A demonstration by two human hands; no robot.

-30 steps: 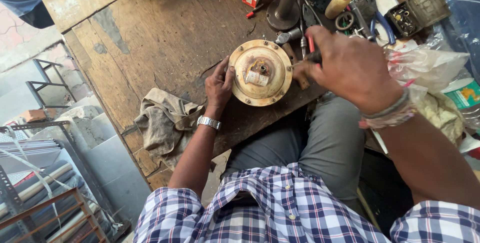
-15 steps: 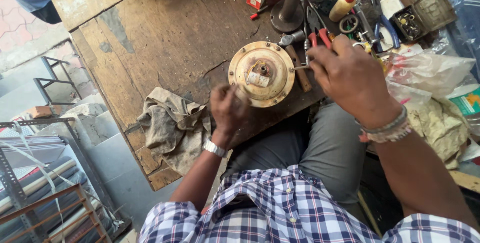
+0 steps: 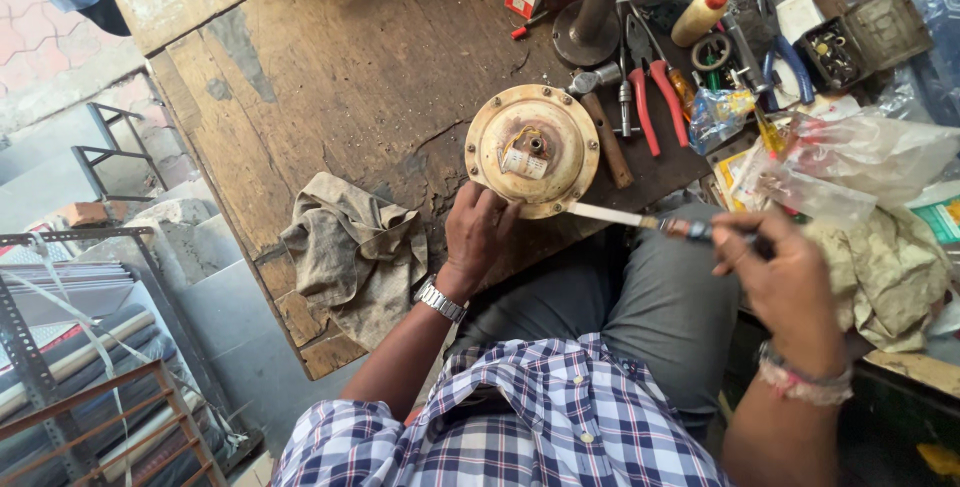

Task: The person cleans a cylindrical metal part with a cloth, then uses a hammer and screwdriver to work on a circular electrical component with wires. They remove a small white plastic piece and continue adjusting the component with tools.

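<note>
Head view: the round, cream-coloured motor housing (image 3: 532, 150) lies flat on the worn wooden workbench (image 3: 340, 67), close to the bench's near edge, with bolts spaced around its rim and a small label and shaft hole at its centre. The left hand (image 3: 478, 234) rests at the lower left rim of the housing; its fingers (image 3: 497, 209) are curled loosely against the edge, touching it rather than closed around it. A metal wristwatch (image 3: 441, 301) sits on the left wrist. The right hand (image 3: 785, 277) is raised to the right of the housing, above the person's grey trouser leg, with fingers pinched shut on the dark handle of a screwdriver (image 3: 650, 221). The pale shaft of the screwdriver points left, and its tip meets the lower right rim of the housing. A crumpled grey rag (image 3: 350, 252) lies on the bench to the left of the left hand, partly hanging over the edge. Behind the housing stands a metal post on a round base (image 3: 590, 22), just beside it a wooden-handled hammer (image 3: 603, 132) and red-handled pliers (image 3: 655, 97). Farther right are a small bottle with a red cap (image 3: 700, 15), clear plastic bags (image 3: 850, 162) and a heap of pale cloth (image 3: 885, 267).
</note>
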